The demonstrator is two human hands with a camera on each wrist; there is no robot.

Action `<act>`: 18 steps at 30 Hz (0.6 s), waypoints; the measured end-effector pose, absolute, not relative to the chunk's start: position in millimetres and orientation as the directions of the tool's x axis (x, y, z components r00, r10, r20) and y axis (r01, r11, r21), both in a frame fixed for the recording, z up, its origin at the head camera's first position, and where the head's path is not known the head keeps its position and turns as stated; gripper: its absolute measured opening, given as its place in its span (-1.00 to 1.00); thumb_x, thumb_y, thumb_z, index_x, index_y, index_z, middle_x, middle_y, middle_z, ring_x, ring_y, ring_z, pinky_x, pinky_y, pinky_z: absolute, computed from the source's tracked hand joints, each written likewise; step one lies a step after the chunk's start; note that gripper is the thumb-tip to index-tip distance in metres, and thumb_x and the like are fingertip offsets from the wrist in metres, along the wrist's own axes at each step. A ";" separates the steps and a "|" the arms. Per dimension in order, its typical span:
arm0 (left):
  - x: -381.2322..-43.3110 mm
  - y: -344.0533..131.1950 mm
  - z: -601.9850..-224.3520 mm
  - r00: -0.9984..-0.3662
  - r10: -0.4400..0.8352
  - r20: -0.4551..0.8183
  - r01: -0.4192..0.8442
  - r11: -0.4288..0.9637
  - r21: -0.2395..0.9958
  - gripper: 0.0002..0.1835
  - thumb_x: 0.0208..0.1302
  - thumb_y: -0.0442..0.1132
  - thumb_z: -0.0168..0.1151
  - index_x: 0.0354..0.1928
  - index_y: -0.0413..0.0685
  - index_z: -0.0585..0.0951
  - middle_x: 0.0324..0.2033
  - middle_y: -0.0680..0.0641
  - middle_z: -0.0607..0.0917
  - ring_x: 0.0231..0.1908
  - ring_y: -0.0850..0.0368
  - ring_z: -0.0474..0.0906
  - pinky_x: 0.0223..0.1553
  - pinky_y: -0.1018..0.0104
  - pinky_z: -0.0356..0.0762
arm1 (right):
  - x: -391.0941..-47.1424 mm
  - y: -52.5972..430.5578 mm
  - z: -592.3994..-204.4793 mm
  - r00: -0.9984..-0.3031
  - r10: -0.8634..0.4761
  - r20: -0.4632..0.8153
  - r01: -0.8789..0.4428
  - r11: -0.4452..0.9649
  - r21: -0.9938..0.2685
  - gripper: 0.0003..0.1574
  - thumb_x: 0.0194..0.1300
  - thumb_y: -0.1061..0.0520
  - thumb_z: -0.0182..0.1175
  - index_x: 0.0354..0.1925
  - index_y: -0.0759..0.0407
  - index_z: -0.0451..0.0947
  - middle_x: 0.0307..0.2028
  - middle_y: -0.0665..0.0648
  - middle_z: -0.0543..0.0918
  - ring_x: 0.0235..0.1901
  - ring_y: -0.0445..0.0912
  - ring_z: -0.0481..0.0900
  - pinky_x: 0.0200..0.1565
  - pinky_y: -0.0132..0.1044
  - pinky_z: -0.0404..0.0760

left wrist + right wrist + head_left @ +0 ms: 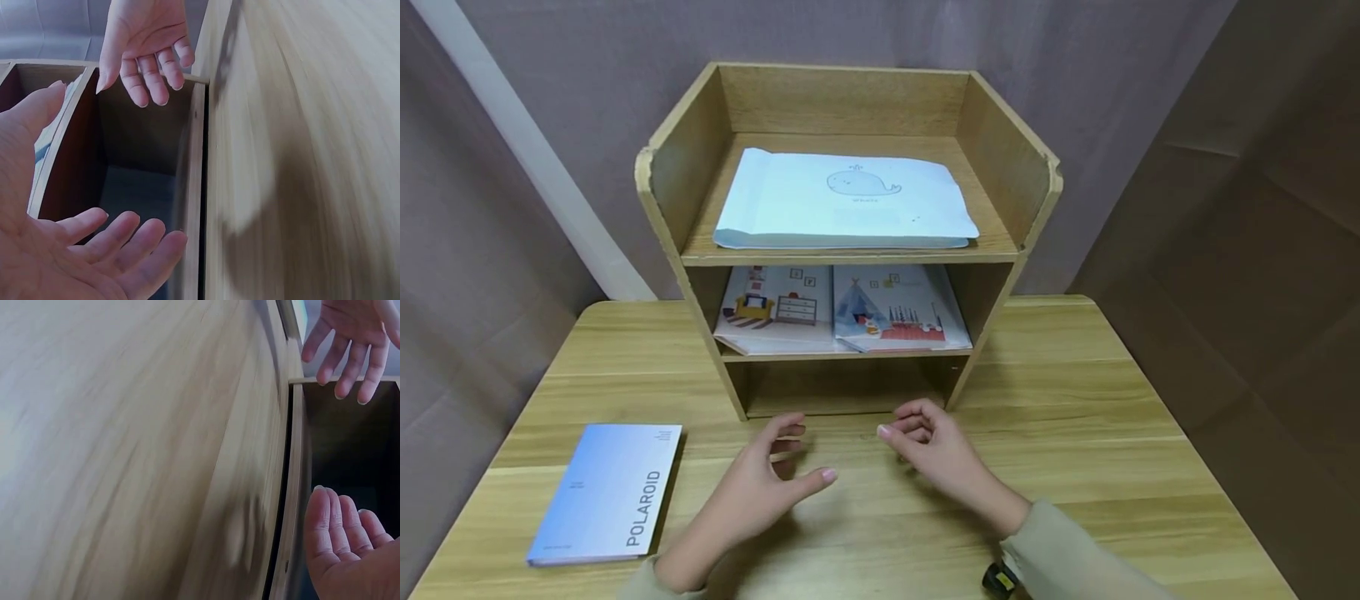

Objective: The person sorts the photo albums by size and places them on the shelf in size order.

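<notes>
Both hands hover over the table in front of a small wooden shelf (pixel 850 258), holding nothing. My left hand (pixel 763 483) has its fingers loosely bent and its thumb spread toward the right. Across a gap, my right hand (pixel 936 446) faces it with relaxed fingers. In the left wrist view the left palm (pixel 69 256) and the other hand above it show bare. A booklet with a whale drawing (pixel 850 200) lies on the shelf's top. Picture books (pixel 898 312) lie side by side on the middle level. The bottom compartment (pixel 846 387) stands behind the hands.
A blue and white book marked POLAROID (pixel 606 492) lies on the table at the left. A small black object with a yellow mark (pixel 1000 579) sits by the right sleeve. Grey curtain hangs behind the shelf, and a brown surface (pixel 1262 292) rises at the right.
</notes>
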State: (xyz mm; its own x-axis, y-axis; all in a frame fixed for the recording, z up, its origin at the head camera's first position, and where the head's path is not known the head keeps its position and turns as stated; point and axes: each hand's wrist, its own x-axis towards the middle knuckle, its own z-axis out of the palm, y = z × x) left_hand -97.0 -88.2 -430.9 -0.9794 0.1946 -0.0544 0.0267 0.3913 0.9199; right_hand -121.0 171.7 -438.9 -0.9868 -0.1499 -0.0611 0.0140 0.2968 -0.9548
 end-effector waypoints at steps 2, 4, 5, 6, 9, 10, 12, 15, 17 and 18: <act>-95.0 -94.8 -430.7 -0.981 0.183 -0.055 0.025 0.409 0.912 -0.06 -0.13 0.16 0.56 0.32 0.07 0.35 0.13 -0.11 0.52 0.09 -0.07 0.52 0.07 0.04 0.53 | -120.3 166.5 -439.8 -0.984 -0.162 -0.069 0.019 0.291 -0.957 -0.42 0.21 0.01 0.38 0.06 0.29 0.44 -0.22 0.13 0.65 -0.31 -0.03 0.61 -0.34 -0.05 0.67; -94.0 -101.3 -430.8 -0.983 0.176 -0.051 0.029 0.424 0.905 -0.05 -0.13 0.16 0.55 0.32 0.06 0.34 0.13 -0.11 0.52 0.09 -0.07 0.52 0.08 0.05 0.52 | -119.4 161.2 -440.5 -0.981 -0.178 -0.078 0.024 0.288 -0.957 -0.38 0.20 -0.03 0.38 0.06 0.30 0.44 -0.23 0.12 0.65 -0.31 -0.02 0.62 -0.34 -0.04 0.67; -93.7 -104.3 -430.8 -0.983 0.174 -0.050 0.030 0.427 0.904 -0.05 -0.13 0.16 0.55 0.32 0.06 0.33 0.13 -0.12 0.52 0.09 -0.06 0.51 0.09 0.06 0.52 | -118.8 158.7 -440.9 -0.979 -0.187 -0.083 0.026 0.285 -0.958 -0.36 0.20 -0.05 0.38 0.07 0.31 0.43 -0.23 0.12 0.65 -0.31 -0.01 0.62 -0.34 -0.03 0.67; -93.3 -107.3 -431.0 -0.984 0.173 -0.048 0.031 0.432 0.901 -0.05 -0.12 0.16 0.55 0.32 0.05 0.33 0.13 -0.12 0.52 0.09 -0.07 0.51 0.09 0.05 0.51 | -118.2 156.2 -441.5 -0.977 -0.197 -0.086 0.027 0.284 -0.958 -0.34 0.20 -0.07 0.38 0.07 0.31 0.43 -0.22 0.12 0.65 -0.31 0.00 0.62 -0.34 -0.03 0.67; -91.9 -115.3 -431.4 -0.985 0.168 -0.048 0.032 0.442 0.896 -0.05 -0.10 0.14 0.54 0.33 0.02 0.32 0.14 -0.14 0.51 0.09 -0.07 0.51 0.10 0.04 0.51 | -116.6 148.2 -442.5 -0.969 -0.229 -0.094 0.025 0.287 -0.958 -0.29 0.20 -0.13 0.36 0.09 0.31 0.41 -0.21 0.10 0.65 -0.30 0.01 0.62 -0.34 -0.03 0.67; -91.2 -117.7 -431.5 -0.985 0.166 -0.049 0.030 0.443 0.896 -0.05 -0.10 0.14 0.54 0.33 0.01 0.31 0.14 -0.14 0.50 0.10 -0.07 0.51 0.10 0.04 0.51 | -116.1 145.4 -442.4 -0.966 -0.239 -0.100 0.027 0.290 -0.957 -0.28 0.20 -0.15 0.36 0.10 0.31 0.41 -0.20 0.09 0.64 -0.30 0.01 0.62 -0.34 -0.04 0.67; -89.5 -122.4 -431.4 -0.985 0.163 -0.050 0.028 0.446 0.895 -0.05 -0.09 0.14 0.54 0.33 -0.01 0.31 0.14 -0.15 0.50 0.10 -0.08 0.50 0.10 0.03 0.51 | -115.6 139.1 -443.0 -0.961 -0.253 -0.108 0.029 0.298 -0.954 -0.26 0.20 -0.17 0.35 0.10 0.30 0.41 -0.20 0.08 0.63 -0.32 0.00 0.62 -0.36 -0.09 0.67; -86.9 -129.9 -430.1 -0.986 0.161 -0.050 0.029 0.454 0.890 -0.06 -0.07 0.16 0.52 0.32 -0.03 0.31 0.16 -0.16 0.49 0.11 -0.09 0.49 0.10 0.03 0.51 | -115.0 128.6 -443.6 -0.958 -0.261 -0.124 0.036 0.318 -0.947 -0.25 0.19 -0.19 0.35 0.10 0.30 0.41 -0.21 0.06 0.63 -0.35 -0.04 0.61 -0.39 -0.17 0.66; -85.3 -136.2 -429.1 -0.987 0.156 -0.043 0.036 0.466 0.884 -0.06 -0.05 0.17 0.50 0.33 -0.05 0.31 0.16 -0.18 0.49 0.12 -0.10 0.48 0.09 0.02 0.52 | -114.8 120.8 -444.1 -0.957 -0.262 -0.126 0.035 0.327 -0.944 -0.25 0.19 -0.19 0.35 0.10 0.31 0.41 -0.22 0.05 0.63 -0.37 -0.06 0.61 -0.41 -0.22 0.65; -84.4 -139.9 -428.5 -0.988 0.152 -0.040 0.037 0.474 0.880 -0.06 -0.04 0.18 0.49 0.33 -0.06 0.30 0.16 -0.18 0.48 0.12 -0.11 0.48 0.08 0.01 0.52 | -114.4 116.7 -444.1 -0.956 -0.263 -0.127 0.034 0.330 -0.943 -0.26 0.20 -0.18 0.34 0.10 0.31 0.41 -0.23 0.04 0.63 -0.37 -0.07 0.61 -0.41 -0.23 0.64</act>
